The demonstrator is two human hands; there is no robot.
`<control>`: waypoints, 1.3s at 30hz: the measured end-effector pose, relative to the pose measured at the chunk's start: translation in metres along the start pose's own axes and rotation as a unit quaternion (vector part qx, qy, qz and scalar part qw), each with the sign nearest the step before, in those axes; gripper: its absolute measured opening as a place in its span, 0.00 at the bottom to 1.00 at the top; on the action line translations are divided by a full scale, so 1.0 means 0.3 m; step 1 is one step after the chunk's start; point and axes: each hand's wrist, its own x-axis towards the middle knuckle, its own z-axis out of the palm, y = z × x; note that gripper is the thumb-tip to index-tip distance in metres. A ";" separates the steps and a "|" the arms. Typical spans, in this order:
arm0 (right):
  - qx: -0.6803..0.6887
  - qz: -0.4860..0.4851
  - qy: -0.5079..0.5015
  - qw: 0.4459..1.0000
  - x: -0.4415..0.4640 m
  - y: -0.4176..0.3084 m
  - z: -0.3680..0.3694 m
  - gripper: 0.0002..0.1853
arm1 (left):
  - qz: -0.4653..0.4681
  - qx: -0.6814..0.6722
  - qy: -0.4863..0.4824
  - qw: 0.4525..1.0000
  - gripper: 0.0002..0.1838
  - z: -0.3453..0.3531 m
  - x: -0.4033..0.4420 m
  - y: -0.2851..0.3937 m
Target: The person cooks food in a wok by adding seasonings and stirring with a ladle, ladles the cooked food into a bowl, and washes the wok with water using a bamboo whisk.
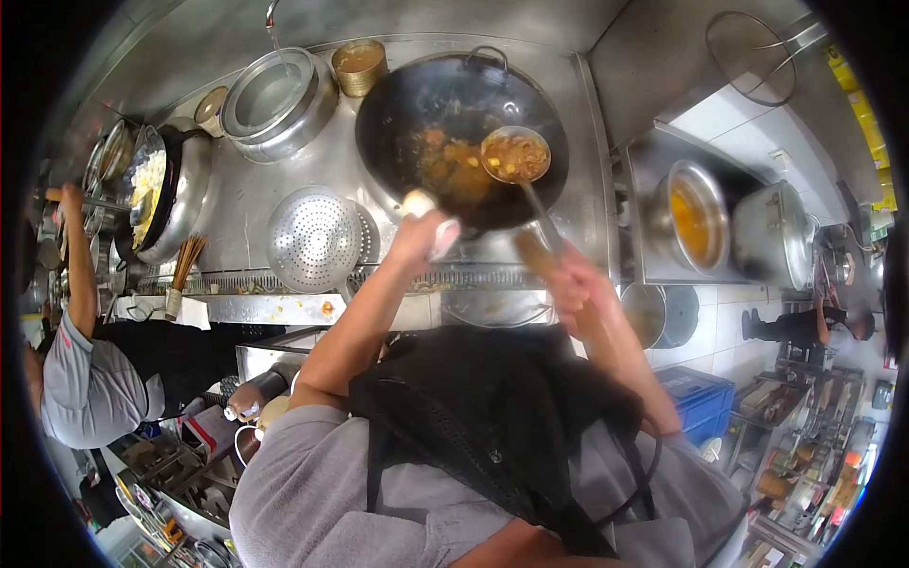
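A large black wok (388,123) sits on the steel range, with brown sauce and chunks of food (445,166) at its bottom. My right hand (579,289) is closed around the handle of a ladle (542,213). Its bowl, full of brown saucy food with yellowish pieces (516,156), hangs over the right part of the wok. At the wok's near left rim my left hand (417,239) is closed on a pale cloth (443,237). The rim under that hand is partly hidden.
Left of the wok lie a perforated strainer (314,237) and a steel pot (284,142); a brass-coloured container (360,66) stands behind. A pot of orange liquid (696,222) is at right. At far left a co-worker's arm (80,275) reaches to another wok.
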 end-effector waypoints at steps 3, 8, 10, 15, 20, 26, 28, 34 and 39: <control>-0.086 0.030 0.033 0.995 -0.091 -0.070 0.001 0.27 | 0.151 0.075 0.010 0.986 0.10 0.040 -0.062 -0.053; -0.119 0.088 -0.008 0.989 -0.153 -0.152 0.051 0.31 | 0.207 0.340 0.174 0.901 0.30 0.124 -0.066 -0.262; -0.058 0.082 -0.113 0.989 -0.166 -0.195 0.056 0.31 | 0.250 0.316 0.144 0.904 0.33 0.117 -0.048 -0.315; -0.036 -0.015 -0.293 0.955 -0.114 -0.298 0.126 0.26 | 0.136 0.026 0.038 0.990 0.14 0.179 -0.110 -0.233; -0.086 -0.064 -0.271 0.957 -0.041 -0.285 0.122 0.24 | -0.037 -0.147 -0.004 0.988 0.09 0.157 0.014 -0.217; -0.075 0.041 -0.013 0.996 0.161 -0.158 -0.035 0.11 | 0.014 -0.144 -0.020 0.989 0.12 0.174 0.157 -0.160; -0.049 0.079 0.009 0.996 0.205 -0.140 -0.091 0.08 | 0.004 -0.141 -0.023 0.990 0.17 0.140 0.139 -0.124; -0.076 0.143 -0.069 0.984 0.184 -0.110 -0.183 0.09 | -0.010 -0.141 0.004 0.990 0.24 -0.158 -0.053 -0.333; -0.273 0.145 -0.107 0.945 0.118 -0.157 -0.065 0.12 | 0.078 -0.239 0.222 0.942 0.22 -0.236 -0.356 -0.601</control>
